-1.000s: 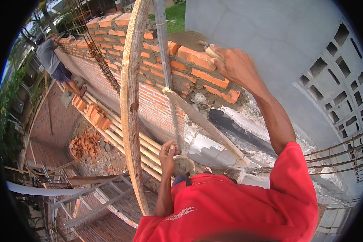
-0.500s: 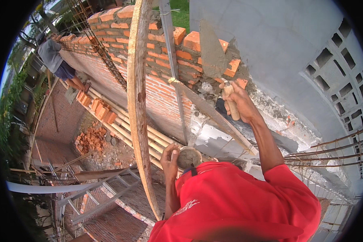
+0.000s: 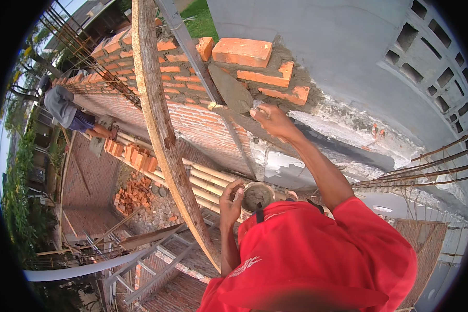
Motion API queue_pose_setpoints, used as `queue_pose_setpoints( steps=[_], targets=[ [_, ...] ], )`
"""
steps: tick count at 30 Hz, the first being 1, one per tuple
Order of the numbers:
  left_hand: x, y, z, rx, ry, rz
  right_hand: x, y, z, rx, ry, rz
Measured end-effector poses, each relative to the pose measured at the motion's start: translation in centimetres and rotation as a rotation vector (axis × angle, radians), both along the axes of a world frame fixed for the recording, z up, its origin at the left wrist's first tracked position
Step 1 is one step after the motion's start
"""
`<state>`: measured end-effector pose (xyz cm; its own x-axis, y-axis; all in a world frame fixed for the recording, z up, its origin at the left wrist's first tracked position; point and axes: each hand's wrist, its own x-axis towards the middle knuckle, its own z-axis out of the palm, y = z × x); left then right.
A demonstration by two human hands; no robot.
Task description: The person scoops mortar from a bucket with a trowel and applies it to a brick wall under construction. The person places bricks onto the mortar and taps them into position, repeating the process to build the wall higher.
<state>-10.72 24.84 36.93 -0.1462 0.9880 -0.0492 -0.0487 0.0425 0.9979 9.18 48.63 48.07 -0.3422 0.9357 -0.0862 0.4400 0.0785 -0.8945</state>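
Observation:
My right hand is closed around the handle of a pointed trowel. The trowel's mortar-smeared blade lies beside the metal upright, at the near face of the brick wall. Just beyond the blade, a whole orange brick sits on the top course, with mortar-coated bricks to its right. Close to my body, my left hand has its fingers curled at the rim of a round bucket, gripping it. Wet grey mortar fills the bucket.
A rough wooden pole and a metal upright cross before the wall. Bamboo poles carry stacked bricks. Below are a ladder and a brick pile. Another person stands far left. A grey wall rises right.
My right hand has swung the trowel off the top bricks, leftward and down toward the metal upright, uncovering the whole brick. My left hand stays at the bucket. The whole view has shifted.

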Motion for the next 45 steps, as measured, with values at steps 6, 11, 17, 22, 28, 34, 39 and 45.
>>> queue_pose_setpoints(
  steps=[6,11,17,22,28,34,39,45],
  targets=[
    [1.8,-0.3,-1.2,-0.087,-0.026,-0.124,3.2,-2.3,-0.6,0.169,-0.078,-0.149],
    [2.1,0.3,-1.7,-0.083,-0.001,-0.161,8.8,-4.2,1.2,0.200,-0.118,-0.209],
    [1.8,2.2,0.1,-0.039,0.020,-0.148,14.8,-7.4,6.9,0.223,-0.208,-0.320],
    [1.3,11.0,7.4,0.300,0.278,0.021,15.3,-6.8,12.2,0.605,-0.218,-0.456],
    [2.4,27.2,19.3,0.638,0.653,0.253,11.4,-1.7,11.2,0.960,-0.613,-0.497],
    [3.1,33.1,21.2,0.691,1.110,0.242,13.2,-3.0,11.2,0.941,-0.581,-0.566],
    [3.0,33.4,20.5,0.582,1.225,0.199,18.7,-3.2,13.6,0.504,-0.458,-0.306],
    [2.4,33.8,22.2,0.459,1.333,0.087,20.5,-0.3,15.3,0.356,-0.524,0.175]
  ],
)
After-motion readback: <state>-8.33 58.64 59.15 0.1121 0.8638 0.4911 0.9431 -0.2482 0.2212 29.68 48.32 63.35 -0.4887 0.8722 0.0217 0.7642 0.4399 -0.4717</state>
